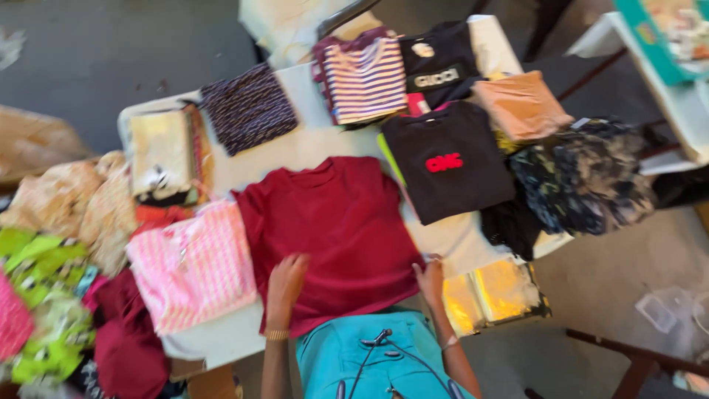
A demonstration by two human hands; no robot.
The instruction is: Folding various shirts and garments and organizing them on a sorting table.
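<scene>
A dark red T-shirt (332,222) lies spread flat on the white table (310,144) right in front of me. My left hand (286,283) rests palm down on its lower left part, fingers apart, a gold bracelet on the wrist. At the shirt's lower right edge, my right hand (430,281) presses on the hem. Neither hand lifts the cloth.
Folded clothes ring the shirt: pink-white striped (196,262) at left, a black shirt with red print (447,159) at right, a striped top (365,77), a dark patterned piece (247,107), a peach piece (521,103). Loose garments (52,295) pile up far left. Shiny packages (495,292) lie under the table's right edge.
</scene>
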